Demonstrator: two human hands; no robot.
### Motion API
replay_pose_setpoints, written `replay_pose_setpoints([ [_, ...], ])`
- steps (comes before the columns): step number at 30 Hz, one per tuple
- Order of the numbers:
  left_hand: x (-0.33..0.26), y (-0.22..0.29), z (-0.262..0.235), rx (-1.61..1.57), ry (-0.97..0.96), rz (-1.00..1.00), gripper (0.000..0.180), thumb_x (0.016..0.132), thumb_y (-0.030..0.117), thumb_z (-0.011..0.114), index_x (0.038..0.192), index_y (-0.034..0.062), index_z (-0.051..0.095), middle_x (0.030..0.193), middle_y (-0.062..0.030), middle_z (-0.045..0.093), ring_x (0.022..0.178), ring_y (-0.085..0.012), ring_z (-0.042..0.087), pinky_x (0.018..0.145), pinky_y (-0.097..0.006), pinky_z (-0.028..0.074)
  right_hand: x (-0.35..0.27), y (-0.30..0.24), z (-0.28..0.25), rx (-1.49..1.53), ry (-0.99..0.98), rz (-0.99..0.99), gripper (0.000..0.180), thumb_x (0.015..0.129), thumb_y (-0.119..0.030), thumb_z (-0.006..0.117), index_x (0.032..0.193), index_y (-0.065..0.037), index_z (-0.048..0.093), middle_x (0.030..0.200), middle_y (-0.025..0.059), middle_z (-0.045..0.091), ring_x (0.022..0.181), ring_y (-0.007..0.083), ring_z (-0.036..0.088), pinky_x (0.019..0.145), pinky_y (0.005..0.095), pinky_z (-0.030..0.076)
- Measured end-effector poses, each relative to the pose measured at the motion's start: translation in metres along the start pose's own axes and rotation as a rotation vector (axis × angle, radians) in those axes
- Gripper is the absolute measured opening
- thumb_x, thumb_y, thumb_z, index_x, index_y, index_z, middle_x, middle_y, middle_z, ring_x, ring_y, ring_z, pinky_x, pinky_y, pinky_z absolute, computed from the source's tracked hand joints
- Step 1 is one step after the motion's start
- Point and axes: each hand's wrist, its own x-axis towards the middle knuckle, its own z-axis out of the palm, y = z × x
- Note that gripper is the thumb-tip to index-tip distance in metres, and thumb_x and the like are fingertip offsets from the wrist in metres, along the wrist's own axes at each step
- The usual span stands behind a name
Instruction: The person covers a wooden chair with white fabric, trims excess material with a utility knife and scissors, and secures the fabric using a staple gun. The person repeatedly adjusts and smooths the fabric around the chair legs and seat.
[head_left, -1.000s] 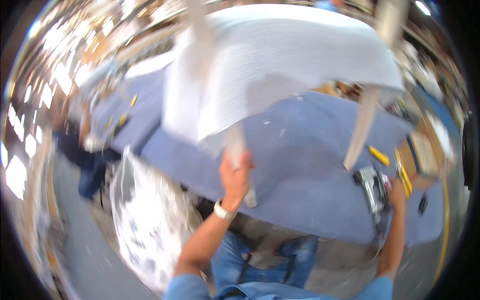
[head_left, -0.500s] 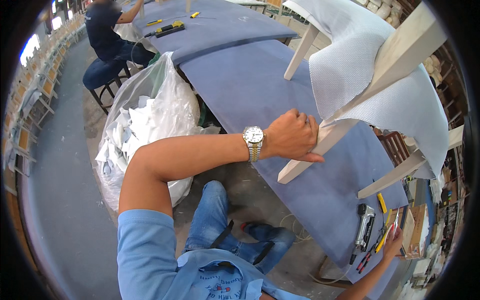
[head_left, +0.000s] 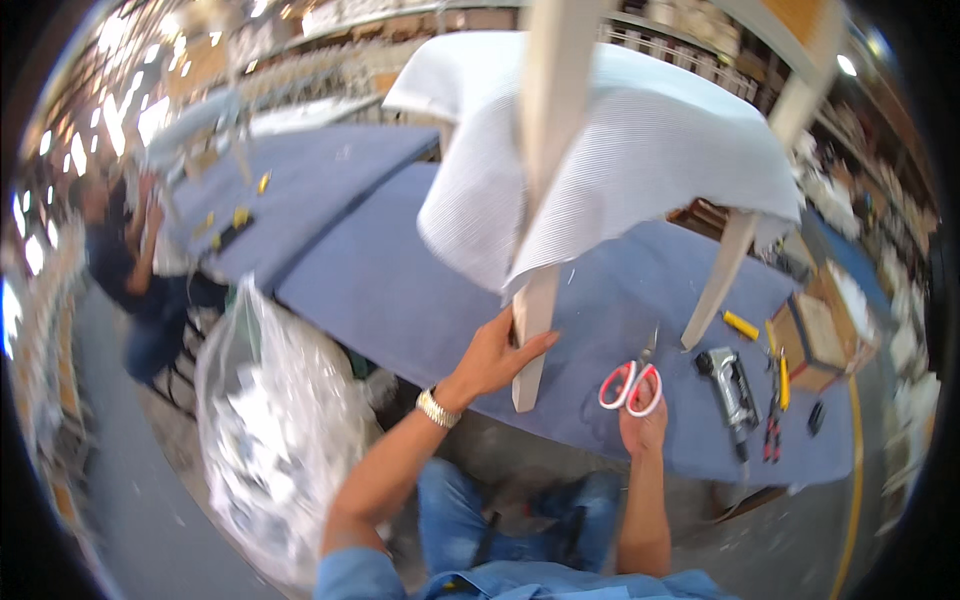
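A wooden chair stands on the blue-covered table, with pale grey-white fabric draped over its seat and hanging down around the legs. My left hand, a watch on its wrist, is wrapped around the lower part of the nearest chair leg. To the right of that leg, my right hand holds a pair of scissors with red and white handles. Their blades point away from me, toward the hanging fabric. Some of my right fingers are hidden under the handles.
Right of the scissors lie a staple gun, a yellow-handled cutter, red-handled pliers and a small black piece. A cardboard box sits beyond them. A clear bag of scraps stands left; another person sits farther off.
My right hand has brought the scissors leftward from among the tools to near the chair leg. My left hand still grips the leg, and my view has turned.
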Motion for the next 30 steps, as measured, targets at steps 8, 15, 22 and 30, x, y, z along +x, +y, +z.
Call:
replay_pose_setpoints([
  [8, -0.053, 0.073, -0.091, 0.061, 0.504, 0.074, 0.033, 0.097, 0.021, 0.064, 0.118, -0.0052, 0.066, 0.105, -0.0117, 0.072, 0.096, -0.0197, 0.069, 0.087, -0.032, 0.053, -0.006, 0.014, -0.018, 0.184, -0.133, 0.152, 0.041, 0.095, -0.011, 0.064, 0.133, -0.001, 0.052, 0.107, 0.0094, 0.065, 0.093, 0.019, 0.063, 0.08, 0.0316, 0.053],
  [15, 0.01, 0.166, -0.061, 0.104, 0.38, 0.232, 0.034, 0.102, 0.021, 0.057, 0.119, -0.0072, 0.065, 0.097, -0.0132, 0.072, 0.091, -0.0176, 0.069, 0.079, -0.031, 0.056, -0.007, 0.009, -0.018, 0.164, -0.191, 0.253, 0.051, 0.098, -0.016, 0.062, 0.142, -0.003, 0.041, 0.106, 0.0116, 0.065, 0.094, 0.0213, 0.066, 0.079, 0.0342, 0.055],
  [22, 0.039, 0.156, -0.007, -0.947, 0.131, 0.042, 0.039, 0.107, 0.031, 0.044, 0.119, -0.0026, 0.059, 0.096, -0.0149, 0.07, 0.054, -0.0112, 0.058, 0.044, -0.022, 0.048, -0.013, 0.0, -0.014, 0.093, -0.182, 0.248, 0.046, 0.097, -0.015, 0.061, 0.139, -0.004, 0.045, 0.107, 0.0122, 0.064, 0.093, 0.0233, 0.067, 0.077, 0.0354, 0.056],
  [30, 0.037, 0.104, -0.012, -1.599, -0.209, 0.066, 0.041, 0.106, 0.034, 0.045, 0.12, -0.0023, 0.059, 0.083, -0.0106, 0.071, 0.034, -0.0042, 0.042, 0.029, -0.016, 0.033, -0.012, 0.006, -0.014, 0.056, -0.299, 0.249, 0.048, 0.095, -0.009, 0.064, 0.139, -0.006, 0.046, 0.11, 0.0121, 0.063, 0.1, 0.0242, 0.067, 0.082, 0.0378, 0.058],
])
